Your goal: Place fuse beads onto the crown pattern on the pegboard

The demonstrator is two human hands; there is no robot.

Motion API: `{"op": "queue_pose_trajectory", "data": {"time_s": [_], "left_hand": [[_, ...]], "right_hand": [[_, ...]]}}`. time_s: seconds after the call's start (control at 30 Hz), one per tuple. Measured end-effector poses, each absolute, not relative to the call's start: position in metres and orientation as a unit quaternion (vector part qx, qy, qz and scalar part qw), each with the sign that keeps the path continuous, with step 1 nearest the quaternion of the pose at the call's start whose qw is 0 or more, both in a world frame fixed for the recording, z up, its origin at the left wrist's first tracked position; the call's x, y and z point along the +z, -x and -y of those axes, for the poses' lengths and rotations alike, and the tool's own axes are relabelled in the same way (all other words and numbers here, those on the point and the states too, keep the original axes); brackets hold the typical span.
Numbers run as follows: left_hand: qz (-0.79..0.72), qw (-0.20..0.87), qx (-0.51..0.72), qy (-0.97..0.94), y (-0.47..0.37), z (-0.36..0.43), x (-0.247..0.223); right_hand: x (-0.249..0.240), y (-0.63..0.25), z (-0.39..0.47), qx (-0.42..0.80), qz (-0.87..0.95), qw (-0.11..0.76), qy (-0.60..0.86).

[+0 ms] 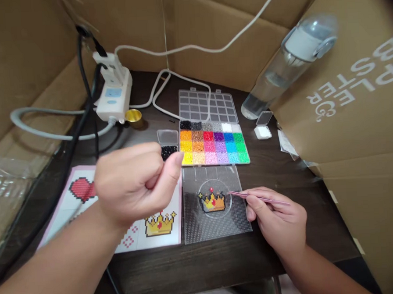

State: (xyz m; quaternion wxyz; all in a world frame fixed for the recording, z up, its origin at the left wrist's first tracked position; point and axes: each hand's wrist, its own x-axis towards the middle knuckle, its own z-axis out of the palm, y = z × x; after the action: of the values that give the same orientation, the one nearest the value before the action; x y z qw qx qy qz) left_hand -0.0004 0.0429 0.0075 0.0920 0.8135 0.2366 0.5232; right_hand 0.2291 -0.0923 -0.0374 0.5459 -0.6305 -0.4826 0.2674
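Note:
My right hand (277, 219) grips pink tweezers (261, 198), whose tips lie by the right rim of a clear round disc (216, 215). On it is a crown of small fuse beads (214, 200), yellow, orange and grey with black edges and red spots. Disc and crown rest on a clear pegboard (217, 233). My left hand (132, 179) is raised in a closed fist, thumb sticking out, over a printed pattern sheet (163, 241) with a heart and a crown. Whatever its curled fingers may hold is hidden. It partly covers a small box of black beads (169, 153).
Behind the pegboard stands an open bead case (214, 142) with many colours. A water bottle (278, 68), a small white box (263, 132), a gold cup (134, 118) and a power strip (113, 94) with cables surround it. Cardboard walls (223, 22) enclose the dark table.

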Motion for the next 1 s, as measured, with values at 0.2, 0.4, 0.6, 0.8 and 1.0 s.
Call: {"op": "queue_pose_trajectory", "data": {"time_s": [0.2,0.4,0.6,0.8,1.0], "left_hand": [[-0.238,0.083,0.524,-0.813,0.002,-0.042,0.012],[-0.245,0.07,0.518,-0.817,0.003,-0.04,0.016],[-0.239,0.073,0.531,-0.809,0.004,-0.04,0.017],[-0.224,0.083,0.536,-0.809,0.006,-0.04,0.017],[-0.22,0.083,0.532,-0.813,0.003,-0.039,0.015]], "right_hand": [[-0.021,-0.228,0.056,0.305,0.441,0.594,0.601],[-0.015,-0.202,-0.007,0.335,0.406,0.613,0.589],[-0.028,-0.182,-0.024,0.325,0.382,0.602,0.621],[-0.028,-0.181,-0.022,0.314,0.385,0.593,0.634],[-0.031,-0.182,-0.024,0.324,0.378,0.599,0.627]]}}
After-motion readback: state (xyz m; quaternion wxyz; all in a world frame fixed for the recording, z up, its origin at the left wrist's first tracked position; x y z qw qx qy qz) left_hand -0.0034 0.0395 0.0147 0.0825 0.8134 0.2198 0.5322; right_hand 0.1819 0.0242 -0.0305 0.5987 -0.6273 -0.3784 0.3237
